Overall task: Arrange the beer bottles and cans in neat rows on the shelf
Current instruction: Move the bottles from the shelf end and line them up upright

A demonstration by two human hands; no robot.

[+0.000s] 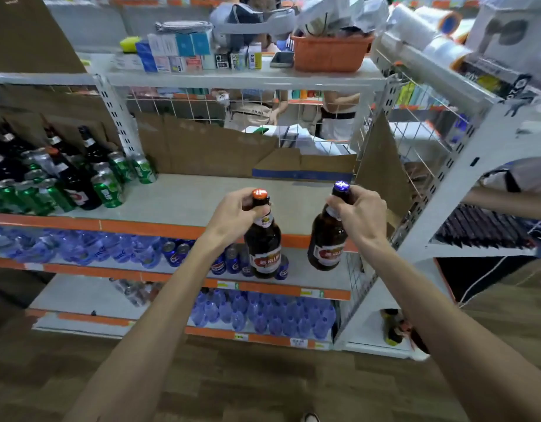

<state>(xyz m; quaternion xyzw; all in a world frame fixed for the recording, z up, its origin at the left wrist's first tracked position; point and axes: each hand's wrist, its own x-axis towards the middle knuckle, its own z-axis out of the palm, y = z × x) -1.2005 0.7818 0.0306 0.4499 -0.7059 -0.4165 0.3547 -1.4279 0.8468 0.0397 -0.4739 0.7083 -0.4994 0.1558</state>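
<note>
Head view. Both forearms extend from the near edge toward the rack. The left hand (235, 214) grips the neck of the orange-capped bottle (263, 248). The right hand (362, 214) grips the neck of the blue-capped bottle (327, 245). Both bottles hang in the air, just in front of the orange front edge of the shelf (187, 196), and neither is set down yet.

Hazards, as judged:
- Each bottle is held at the neck only, so a loose grip would drop the glass onto the wooden floor (263, 376).
- The bottles hang near each other and a swing could knock them together.
- Lifting too low could strike a bottle base on the shelf edge.

Surface: the shelf is pale and flat. Green cans (107, 190) and dark bottles (77, 184) are crowded unevenly at its left, and cardboard (202, 147) lines the far side.

Room: a shop aisle. Blue cans (174, 254) and water bottles (263, 315) fill the lower shelves.
</note>
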